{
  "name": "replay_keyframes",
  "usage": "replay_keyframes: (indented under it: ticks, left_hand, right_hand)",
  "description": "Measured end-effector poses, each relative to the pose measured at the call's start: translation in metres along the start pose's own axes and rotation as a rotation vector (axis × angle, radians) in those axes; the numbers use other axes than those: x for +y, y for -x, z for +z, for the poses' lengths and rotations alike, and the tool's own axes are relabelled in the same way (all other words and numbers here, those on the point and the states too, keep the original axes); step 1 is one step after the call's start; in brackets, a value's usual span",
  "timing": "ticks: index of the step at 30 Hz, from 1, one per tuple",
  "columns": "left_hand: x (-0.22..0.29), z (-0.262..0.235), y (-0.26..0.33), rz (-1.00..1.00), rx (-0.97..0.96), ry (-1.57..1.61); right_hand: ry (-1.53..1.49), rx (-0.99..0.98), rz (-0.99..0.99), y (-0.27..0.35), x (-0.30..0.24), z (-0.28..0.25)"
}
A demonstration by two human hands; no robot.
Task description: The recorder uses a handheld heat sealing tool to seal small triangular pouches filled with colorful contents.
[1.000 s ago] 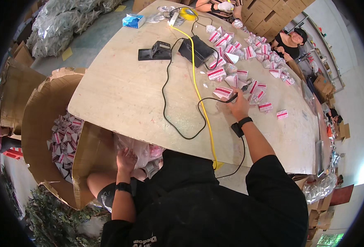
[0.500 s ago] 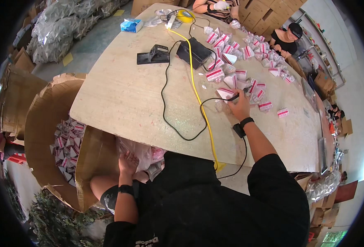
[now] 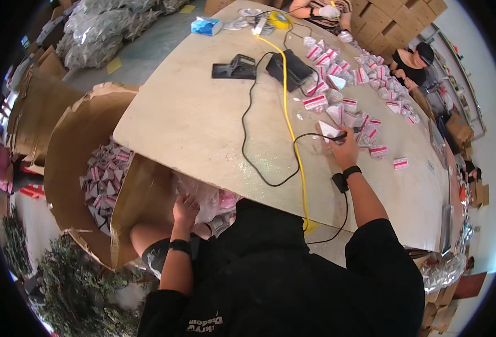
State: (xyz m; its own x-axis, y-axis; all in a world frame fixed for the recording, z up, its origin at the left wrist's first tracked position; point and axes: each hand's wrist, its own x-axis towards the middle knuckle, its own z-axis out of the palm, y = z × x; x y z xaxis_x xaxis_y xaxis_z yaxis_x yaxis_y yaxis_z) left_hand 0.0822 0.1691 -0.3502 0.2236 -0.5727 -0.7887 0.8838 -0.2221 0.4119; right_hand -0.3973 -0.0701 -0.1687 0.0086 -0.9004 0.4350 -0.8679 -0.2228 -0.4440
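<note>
My right hand (image 3: 346,150) is closed around a black corded hand tool (image 3: 338,136), whose dark tip points toward the packets. Its cord runs left across the table. The tool lies against a white, wedge-shaped packet (image 3: 328,130) at the near end of a heap of small clear packets with pink-and-white labels (image 3: 370,135). My left hand (image 3: 186,209) is empty, its fingers loosely bent and apart. It hangs below the table edge, beside a clear plastic bag (image 3: 206,203) in front of my lap.
A large round cardboard bin (image 3: 62,168) at left holds many packets (image 3: 107,174). On the table (image 3: 192,123) lie a black stand (image 3: 234,68), a black box (image 3: 289,70) and a yellow cable (image 3: 289,121). Co-workers sit at the far side, one with a gloved hand (image 3: 330,11).
The view has turned, so the table and bin appear farther right. My left hand's fingers are less spread and more bent. My right hand keeps the tool at the same packets.
</note>
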Motion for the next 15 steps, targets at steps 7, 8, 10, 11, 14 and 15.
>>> replay_keyframes:
  ticks: [7, 8, 10, 11, 14, 15]
  left_hand:
    - [0.004, 0.01, 0.019, 0.089, 0.039, -0.193]
    - [-0.001, 0.004, 0.014, 0.112, -0.059, -0.145]
    - [-0.003, 0.013, 0.02, 0.115, -0.033, -0.148]
    - [-0.002, 0.015, 0.025, 0.102, -0.034, -0.167]
    - [-0.001, 0.017, 0.03, 0.152, 0.002, -0.194]
    - [-0.002, 0.019, 0.033, 0.141, -0.009, -0.202]
  right_hand:
    - [-0.179, -0.001, 0.178, 0.01, 0.012, -0.003]
    - [-0.153, 0.004, 0.156, 0.012, 0.018, -0.005]
    - [-0.143, -0.005, 0.127, 0.011, 0.023, -0.003]
    - [-0.069, 0.008, 0.092, 0.009, 0.022, -0.004]
    - [0.005, 0.0, 0.076, 0.014, 0.017, -0.004]
    - [0.004, -0.014, 0.092, 0.012, 0.017, -0.007]
